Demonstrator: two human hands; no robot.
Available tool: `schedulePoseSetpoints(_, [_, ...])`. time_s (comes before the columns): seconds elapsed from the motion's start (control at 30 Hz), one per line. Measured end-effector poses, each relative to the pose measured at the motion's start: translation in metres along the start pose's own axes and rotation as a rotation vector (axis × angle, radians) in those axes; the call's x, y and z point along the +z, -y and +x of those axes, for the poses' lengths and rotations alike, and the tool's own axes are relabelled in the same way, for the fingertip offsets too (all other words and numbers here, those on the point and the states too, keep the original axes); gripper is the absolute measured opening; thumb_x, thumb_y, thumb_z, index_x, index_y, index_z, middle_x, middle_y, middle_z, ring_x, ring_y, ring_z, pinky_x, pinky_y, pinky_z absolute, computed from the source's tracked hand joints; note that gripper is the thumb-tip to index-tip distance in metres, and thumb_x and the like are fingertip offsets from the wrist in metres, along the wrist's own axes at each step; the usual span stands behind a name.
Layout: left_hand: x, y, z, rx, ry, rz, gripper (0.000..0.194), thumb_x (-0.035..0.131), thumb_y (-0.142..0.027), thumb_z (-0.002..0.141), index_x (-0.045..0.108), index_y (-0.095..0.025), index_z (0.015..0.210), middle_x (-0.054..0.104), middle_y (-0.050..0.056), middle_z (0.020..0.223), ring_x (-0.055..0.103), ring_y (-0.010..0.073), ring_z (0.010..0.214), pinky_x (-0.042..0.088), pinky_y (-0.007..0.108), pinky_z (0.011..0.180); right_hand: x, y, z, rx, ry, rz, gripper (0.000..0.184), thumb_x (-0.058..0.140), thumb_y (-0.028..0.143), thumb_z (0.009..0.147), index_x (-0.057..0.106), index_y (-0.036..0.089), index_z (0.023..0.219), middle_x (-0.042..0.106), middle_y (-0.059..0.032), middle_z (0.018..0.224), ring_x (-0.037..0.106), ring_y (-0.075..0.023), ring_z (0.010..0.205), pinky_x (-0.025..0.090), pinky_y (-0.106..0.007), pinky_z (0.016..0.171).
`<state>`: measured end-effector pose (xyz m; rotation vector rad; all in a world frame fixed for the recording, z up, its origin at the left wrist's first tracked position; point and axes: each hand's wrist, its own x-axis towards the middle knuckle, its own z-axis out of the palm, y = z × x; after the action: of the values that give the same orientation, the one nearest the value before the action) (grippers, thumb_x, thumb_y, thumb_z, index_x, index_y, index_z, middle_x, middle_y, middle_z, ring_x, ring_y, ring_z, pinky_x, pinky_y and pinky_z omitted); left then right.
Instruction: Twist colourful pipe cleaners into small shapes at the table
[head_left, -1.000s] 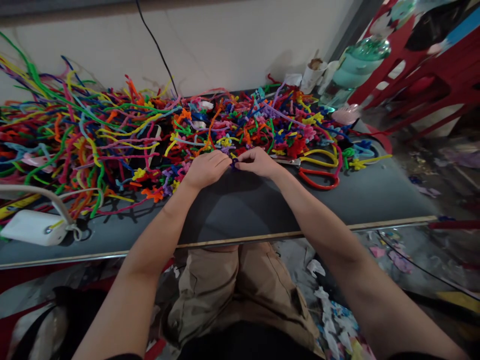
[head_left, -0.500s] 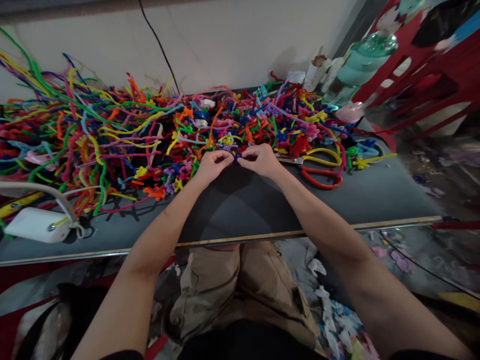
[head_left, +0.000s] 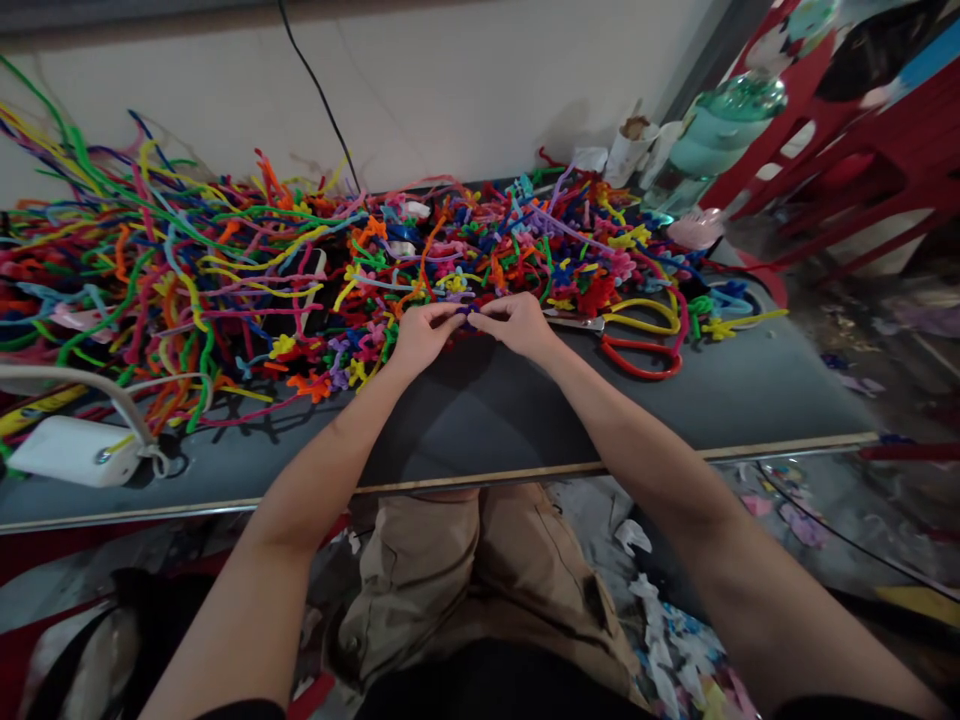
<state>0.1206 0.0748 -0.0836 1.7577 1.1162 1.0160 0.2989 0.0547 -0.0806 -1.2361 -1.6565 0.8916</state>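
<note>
A small dark purple pipe cleaner piece (head_left: 466, 312) is pinched between both hands, above the front edge of the pile. My left hand (head_left: 427, 333) grips its left side with thumb and forefinger. From the right, my right hand (head_left: 516, 324) pinches it the same way, fingertips close to the left ones. The fingers hide much of the piece, so its exact shape does not show. Around it lies a heap of coloured pipe cleaners (head_left: 255, 262), many bent into small flower-like shapes. Scissors with red and yellow handles (head_left: 641, 372) lie just right of my right hand.
The dark table (head_left: 480, 420) has a light front edge. At the left front stands a white device (head_left: 75, 450) with a bent stem. A green plastic bottle (head_left: 694, 150), a paper cup (head_left: 630, 150) and red chairs (head_left: 855, 210) are at the right. Scraps litter the floor.
Both hands stay nearly in place, with the fingertips drawn slightly closer around the purple piece. Less of it shows now. The view has shifted very slightly.
</note>
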Motion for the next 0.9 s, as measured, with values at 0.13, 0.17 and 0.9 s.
schedulePoseSetpoints(0.13, [-0.002,0.004,0.003,-0.002,-0.074,0.025,0.019,0.066,-0.03,0.081,0.074,-0.015,0.087,0.072,0.005,0.078,0.066,0.0154,0.072,0.052,0.026,0.068,0.0,-0.003,0.002,0.088,0.099,0.211,0.046,0.063,0.058,0.078,0.064,0.015,0.063,0.052,0.0019,0.049,0.042,-0.0068,0.044,0.029,-0.022,0.042])
schedulePoseSetpoints(0.17, [-0.002,0.005,0.003,-0.011,-0.079,-0.014,0.018,0.065,-0.029,0.081,0.074,-0.014,0.087,0.071,0.004,0.076,0.065,0.0143,0.068,0.051,0.026,0.066,-0.001,-0.005,0.003,0.096,0.108,0.243,0.045,0.064,0.058,0.077,0.064,0.015,0.065,0.052,0.0017,0.05,0.043,-0.0067,0.044,0.029,-0.022,0.041])
schedulePoseSetpoints(0.9, [-0.011,-0.023,-0.006,-0.226,0.519,-0.486,0.052,0.055,-0.059,0.081,0.07,-0.012,0.098,0.073,0.016,0.09,0.07,0.0219,0.075,0.053,0.029,0.061,-0.003,-0.015,0.007,-0.257,0.087,0.003,0.018,0.057,0.03,0.083,0.068,0.017,0.077,0.069,-0.0047,0.08,0.06,-0.0145,0.076,0.046,-0.028,0.072])
